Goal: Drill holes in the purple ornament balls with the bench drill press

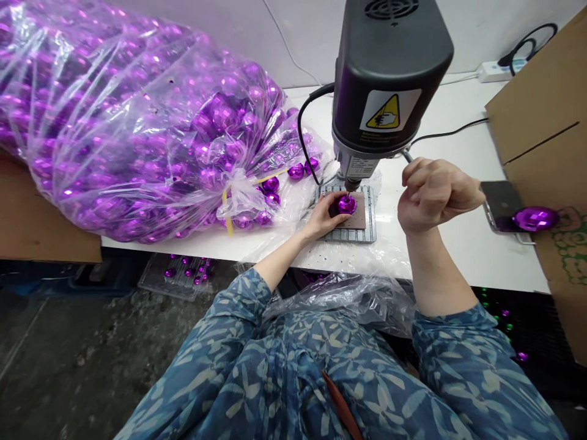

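My left hand [324,217] grips a shiny purple faceted ball [347,205] between thumb and fingers. The ball rests on a brown board [360,215] on the grey slotted base [370,232] of a bench drill press [389,73]. Directly over the ball is the drill chuck [352,184], its bit at or very near the ball's top; contact is hard to tell. My right hand [433,192] is closed around the drill's feed lever [407,156], whose outer end is hidden in the fingers.
A big clear bag [137,122] of purple balls fills the left side, with several loose balls [271,184] by its tied neck. At right lie a phone [502,205], another purple ball [535,218] and a cardboard box [545,110]. A power strip [498,70] sits behind.
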A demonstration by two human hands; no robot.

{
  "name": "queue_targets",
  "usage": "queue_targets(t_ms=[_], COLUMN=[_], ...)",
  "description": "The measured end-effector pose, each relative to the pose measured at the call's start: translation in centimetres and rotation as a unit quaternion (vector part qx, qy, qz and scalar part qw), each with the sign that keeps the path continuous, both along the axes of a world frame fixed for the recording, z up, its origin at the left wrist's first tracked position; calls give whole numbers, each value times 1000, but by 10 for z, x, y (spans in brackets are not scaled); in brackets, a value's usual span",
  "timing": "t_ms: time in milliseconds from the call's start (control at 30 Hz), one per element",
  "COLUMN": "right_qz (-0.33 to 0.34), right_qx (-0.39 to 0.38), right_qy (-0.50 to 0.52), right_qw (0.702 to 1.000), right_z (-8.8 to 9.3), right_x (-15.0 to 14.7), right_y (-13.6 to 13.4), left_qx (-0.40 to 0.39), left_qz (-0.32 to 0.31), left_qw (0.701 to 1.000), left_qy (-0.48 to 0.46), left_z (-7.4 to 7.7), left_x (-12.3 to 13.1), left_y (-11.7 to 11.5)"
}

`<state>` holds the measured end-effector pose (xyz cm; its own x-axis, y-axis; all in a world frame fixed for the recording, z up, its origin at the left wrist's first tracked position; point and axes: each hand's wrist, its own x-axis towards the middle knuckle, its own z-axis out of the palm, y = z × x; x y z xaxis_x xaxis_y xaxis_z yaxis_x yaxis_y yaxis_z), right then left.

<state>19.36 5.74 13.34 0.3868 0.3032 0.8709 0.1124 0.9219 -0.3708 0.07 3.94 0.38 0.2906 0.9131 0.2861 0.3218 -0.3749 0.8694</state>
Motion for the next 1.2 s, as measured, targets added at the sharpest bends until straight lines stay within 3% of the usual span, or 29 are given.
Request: queue_targets(t_ms=[200,533,633,800,900,1000,1067,1200], right_qz=[10,26,21,13,46,66,75,87], right_qx=[-14,2,-13,-71,-123,-148,-152,-156], right_qy=[-16,-36,-32,8,28,23,25,36], right_qw=[1000,999,999,997,991,987,985,983], right_z=[-10,-10,9,74,105,117,117,114], right_x=[4,4,-2,-17,-21,-21,-21,-21], right_y=[4,-2,-10,-4,10,17,16,14], left_qx=[-4,-7,-14,-32,-42,-5,51,178], left_qz=[1,-6,-11,8,52,135,166,104], left_qw=[1000,1000,999,999,996,990,985,976], left_qy=[-10,-21,-32,-43,-60,-48,-13,70], left_z=[1,1,3,-4,-8,-6,-6,-15], left_x=[1,0,1,3,5,0,-12,-53], left_y=[-1,1,0,0,-5,-25,-51,-124])
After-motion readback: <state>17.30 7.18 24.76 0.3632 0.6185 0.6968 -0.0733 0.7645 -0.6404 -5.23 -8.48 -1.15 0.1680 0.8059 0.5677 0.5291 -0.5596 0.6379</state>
